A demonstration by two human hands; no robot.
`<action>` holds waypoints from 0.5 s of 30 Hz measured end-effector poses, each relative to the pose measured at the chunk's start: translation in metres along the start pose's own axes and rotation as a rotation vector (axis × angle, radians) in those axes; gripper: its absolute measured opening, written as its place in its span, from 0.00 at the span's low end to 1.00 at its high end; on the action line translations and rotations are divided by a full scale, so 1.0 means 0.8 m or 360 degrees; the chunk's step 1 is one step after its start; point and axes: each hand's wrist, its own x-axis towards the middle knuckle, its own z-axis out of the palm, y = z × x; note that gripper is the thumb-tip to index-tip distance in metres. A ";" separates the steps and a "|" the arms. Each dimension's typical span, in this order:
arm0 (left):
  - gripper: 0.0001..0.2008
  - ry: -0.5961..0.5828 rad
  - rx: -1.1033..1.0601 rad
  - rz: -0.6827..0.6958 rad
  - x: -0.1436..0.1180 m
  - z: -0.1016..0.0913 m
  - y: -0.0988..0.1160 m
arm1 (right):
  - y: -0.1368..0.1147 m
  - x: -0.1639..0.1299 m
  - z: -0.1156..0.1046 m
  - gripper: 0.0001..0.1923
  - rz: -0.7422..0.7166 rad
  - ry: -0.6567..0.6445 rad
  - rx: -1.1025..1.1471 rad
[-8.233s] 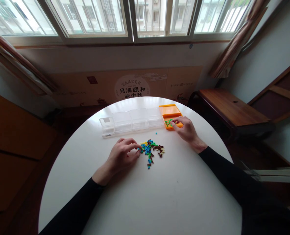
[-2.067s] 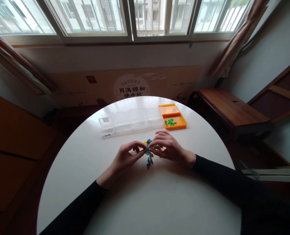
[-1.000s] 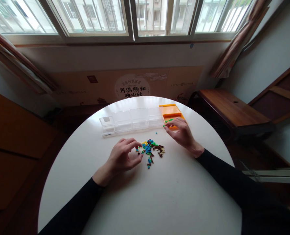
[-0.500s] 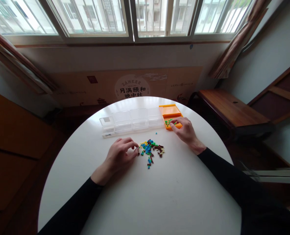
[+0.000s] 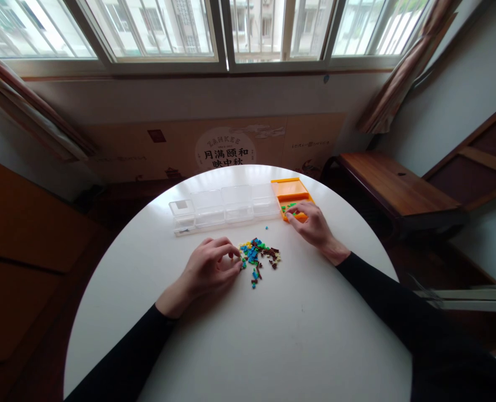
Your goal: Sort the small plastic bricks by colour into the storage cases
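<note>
My left hand (image 5: 210,265) rests at the left edge of a pile of small building bricks (image 5: 254,251) in blue, green, brown and yellow. Its fingers are curled, with thumb and forefinger apart beside the outermost pieces. Over the front of an orange box (image 5: 304,197) is my right hand (image 5: 313,226), fingers bent and slightly spread. Its thumb and forefinger tips are close to several green bricks (image 5: 291,205) lying in the box. The hand covers part of the box's front, and I see no brick held in either hand.
A row of clear plastic compartments (image 5: 212,216) with raised lids adjoins the orange box on its left. One small blue brick (image 5: 267,228) lies apart behind the pile. The round white table (image 5: 273,346) has its far edge near the wall, and a wooden bench (image 5: 394,184) stands beyond it at right.
My left hand has shifted slightly right, its thumb now nearer the pile. My right hand has moved a little left within the orange box, closer to the green bricks.
</note>
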 end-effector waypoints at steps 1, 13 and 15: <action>0.04 -0.0010 -0.0005 0.0001 0.000 0.000 0.000 | 0.000 0.000 0.000 0.06 -0.0001 -0.0010 0.0001; 0.04 0.0032 0.0015 -0.0031 -0.001 0.008 -0.005 | -0.001 -0.001 0.002 0.06 -0.0036 -0.0045 0.0047; 0.04 0.0028 -0.0001 -0.0024 -0.001 0.009 -0.007 | -0.002 -0.001 0.002 0.06 -0.0039 -0.0052 0.0051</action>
